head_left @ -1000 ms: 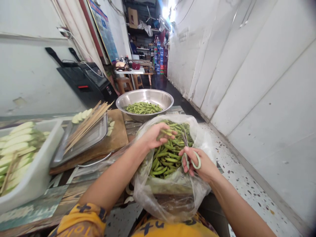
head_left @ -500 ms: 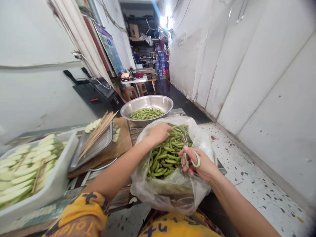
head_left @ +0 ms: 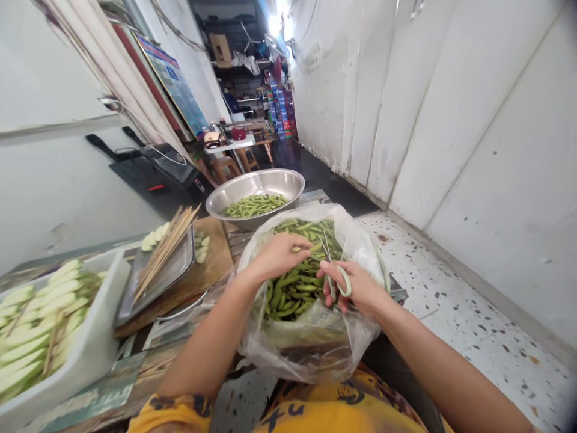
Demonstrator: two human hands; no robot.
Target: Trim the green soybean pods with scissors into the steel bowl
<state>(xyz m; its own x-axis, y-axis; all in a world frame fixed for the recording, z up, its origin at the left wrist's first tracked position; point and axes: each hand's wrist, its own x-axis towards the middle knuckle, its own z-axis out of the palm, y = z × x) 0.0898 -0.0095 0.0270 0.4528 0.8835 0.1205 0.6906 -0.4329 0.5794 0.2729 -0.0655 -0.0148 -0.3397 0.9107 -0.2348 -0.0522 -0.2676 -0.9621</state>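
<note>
A clear plastic bag [head_left: 297, 355] full of green edamame pods [head_left: 300, 279] stands open in front of me. Over the pods, the fingers of my left hand [head_left: 282, 255] are pinched together on what looks like a single pod, mostly covered by the fingers. My right hand [head_left: 354, 285] grips scissors [head_left: 345, 281] with pale green handles at the bag's right side. Their blades point up and away from me, slightly parted, close to my left fingertips. Behind the bag, a steel bowl [head_left: 211, 204] has more pods in it.
At left, a white tub [head_left: 106, 337] contains sliced pale green vegetables on sticks. Wooden skewers [head_left: 164, 252] lie across a metal tray [head_left: 180, 261], which rests on a wooden cutting board [head_left: 220, 252]. A white wall [head_left: 451, 120] runs along the right.
My left hand has drawn back from the far pods and lifted, its fingers now near the scissors. The scissors stay over the bag's right side. The whole view has shifted slightly.
</note>
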